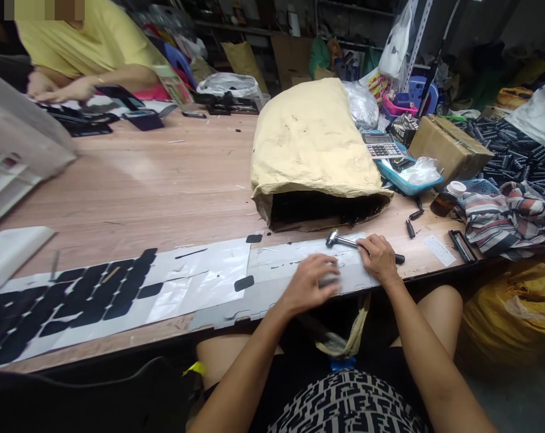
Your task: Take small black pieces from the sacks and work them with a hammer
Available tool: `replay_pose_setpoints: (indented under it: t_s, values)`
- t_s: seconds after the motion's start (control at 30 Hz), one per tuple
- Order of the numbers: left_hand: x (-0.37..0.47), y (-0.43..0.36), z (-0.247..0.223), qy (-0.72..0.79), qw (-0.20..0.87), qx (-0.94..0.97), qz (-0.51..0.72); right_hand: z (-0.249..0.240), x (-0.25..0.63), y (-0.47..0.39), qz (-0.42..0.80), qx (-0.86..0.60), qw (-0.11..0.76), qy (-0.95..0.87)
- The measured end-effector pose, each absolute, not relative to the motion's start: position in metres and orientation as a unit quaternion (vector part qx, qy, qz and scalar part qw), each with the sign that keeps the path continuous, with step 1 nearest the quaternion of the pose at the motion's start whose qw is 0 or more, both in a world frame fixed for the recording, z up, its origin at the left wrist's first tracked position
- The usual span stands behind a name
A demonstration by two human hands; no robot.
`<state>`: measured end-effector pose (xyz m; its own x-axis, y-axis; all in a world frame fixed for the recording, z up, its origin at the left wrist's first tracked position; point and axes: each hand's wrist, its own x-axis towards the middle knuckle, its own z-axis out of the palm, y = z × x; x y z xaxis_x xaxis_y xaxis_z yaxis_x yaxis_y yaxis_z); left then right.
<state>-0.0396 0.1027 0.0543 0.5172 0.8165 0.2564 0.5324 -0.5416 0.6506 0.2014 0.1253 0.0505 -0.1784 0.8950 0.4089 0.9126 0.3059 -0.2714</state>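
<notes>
My right hand (377, 257) is wrapped round the handle of a small hammer (344, 242), which lies low over the white sheet with its metal head to the left. Just left of it, my left hand (312, 281) hovers over the sheet's front edge, fingers curved and apart, slightly blurred, with nothing visible in them. A long white sheet (200, 276) runs along the table's front edge. Rows of black rounded pieces (105, 285) lie on its left part, and two single black pieces lie nearer the middle.
Behind the hands, an open yellow sack (317, 138) shows a dark inside. To the right are a calculator (381, 145), a blue basket (408, 180), a brown bottle (444, 201) and a striped cloth (502, 216). A person in yellow (96, 42) sits across the table (164, 180).
</notes>
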Motion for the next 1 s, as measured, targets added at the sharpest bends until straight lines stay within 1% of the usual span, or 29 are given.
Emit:
replay_pose_setpoints:
  t_s: [0.1, 0.17, 0.23, 0.37, 0.53, 0.67, 0.83, 1.0]
  values:
    - [-0.053, 0.158, 0.059, 0.574, 0.192, 0.72, 0.341, 0.051, 0.201, 0.125, -0.016, -0.591, 0.252, -0.766]
    - [-0.064, 0.191, 0.061, 0.672, 0.13, 0.654, 0.323, 0.05, 0.201, 0.125, -0.014, -0.591, 0.253, -0.766]
    - [-0.073, 0.214, 0.061, 0.714, 0.103, 0.633, 0.281, 0.05, 0.201, 0.125, -0.015, -0.591, 0.255, -0.765]
    - [-0.079, 0.225, 0.057, 0.72, 0.116, 0.643, 0.235, 0.047, 0.202, 0.126, -0.021, -0.592, 0.261, -0.763]
    - [-0.08, 0.209, 0.052, 0.715, 0.096, 0.647, 0.247, 0.046, 0.202, 0.125, -0.02, -0.591, 0.264, -0.762]
    - [-0.08, 0.208, 0.05, 0.704, 0.113, 0.654, 0.253, 0.049, 0.202, 0.125, -0.017, -0.593, 0.264, -0.761]
    - [-0.083, 0.208, 0.051, 0.712, 0.169, 0.616, 0.291, 0.049, 0.202, 0.125, -0.022, -0.599, 0.252, -0.76]
    - [-0.088, 0.178, 0.043, 0.609, 0.276, 0.66, 0.344, 0.045, 0.204, 0.124, -0.056, -0.623, 0.27, -0.732]
